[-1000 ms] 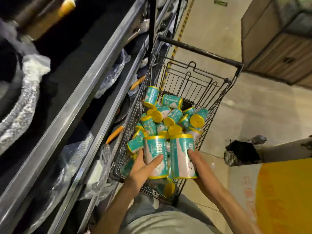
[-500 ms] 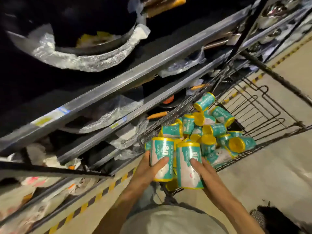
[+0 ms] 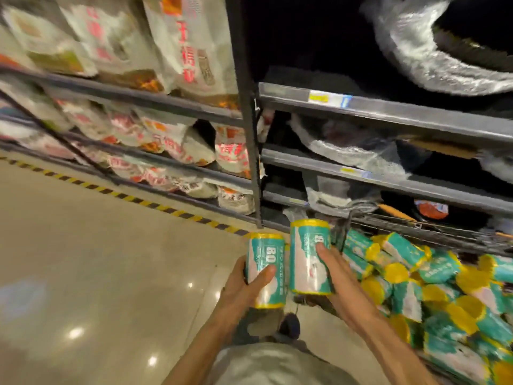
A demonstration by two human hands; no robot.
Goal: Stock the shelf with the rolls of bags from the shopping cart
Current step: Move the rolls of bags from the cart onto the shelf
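Observation:
My left hand (image 3: 244, 287) grips a teal and yellow roll of bags (image 3: 268, 262), held upright above the floor. Beside it, my right hand (image 3: 337, 282) grips a second roll (image 3: 305, 259), also upright and a little higher. Both rolls are out of the shopping cart (image 3: 416, 232), which lies at the lower right, heaped with several more teal and yellow rolls (image 3: 433, 290). The dark shelf unit (image 3: 388, 112) stands straight ahead, its lowest levels just beyond the two rolls.
White packaged goods (image 3: 177, 51) fill the shelves at the left, past a black upright post (image 3: 247, 112). Plastic-wrapped pans (image 3: 433, 51) lie on the right shelves. A yellow-black stripe (image 3: 133, 198) runs along the shelf base on the glossy floor (image 3: 83, 273).
The view has swung left, from the cart to the shelves. Both hands have lifted their rolls out of the cart and carried them leftward toward the shelf.

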